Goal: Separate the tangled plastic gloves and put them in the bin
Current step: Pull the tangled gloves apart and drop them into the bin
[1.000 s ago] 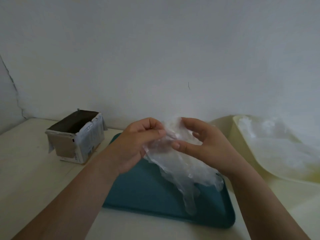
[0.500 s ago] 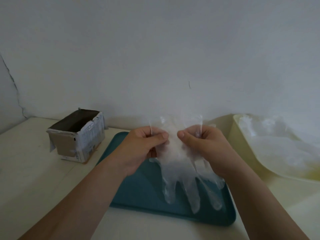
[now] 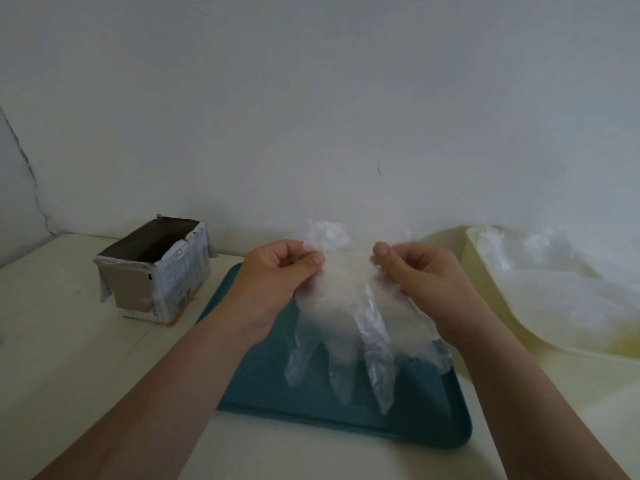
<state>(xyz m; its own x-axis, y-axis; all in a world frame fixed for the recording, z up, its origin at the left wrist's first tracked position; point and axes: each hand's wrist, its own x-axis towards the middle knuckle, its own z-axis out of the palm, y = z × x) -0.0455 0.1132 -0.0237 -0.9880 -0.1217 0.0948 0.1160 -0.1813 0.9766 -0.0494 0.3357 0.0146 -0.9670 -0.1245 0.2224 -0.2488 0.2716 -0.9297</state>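
Over the teal tray (image 3: 263,386), the left hand (image 3: 273,282) and right hand (image 3: 426,282) each pinch a side of the cuff of the clear plastic gloves (image 3: 346,323), thumb against fingers, so the thin film hangs fingers-down just above the tray. It looks featherlight, limp, slippery and clingy, likely easiest to peel apart from those cuff edges. Beyond, the cream bin (image 3: 481,271) already holding film sits close on the right with open tabletop (image 3: 52,341) between, and the cardboard box (image 3: 156,271) stands well left by the wall.

Left hand (image 3: 277,282), right hand (image 3: 426,282): bare, short nails; forearms bare, sleeveless within frame.
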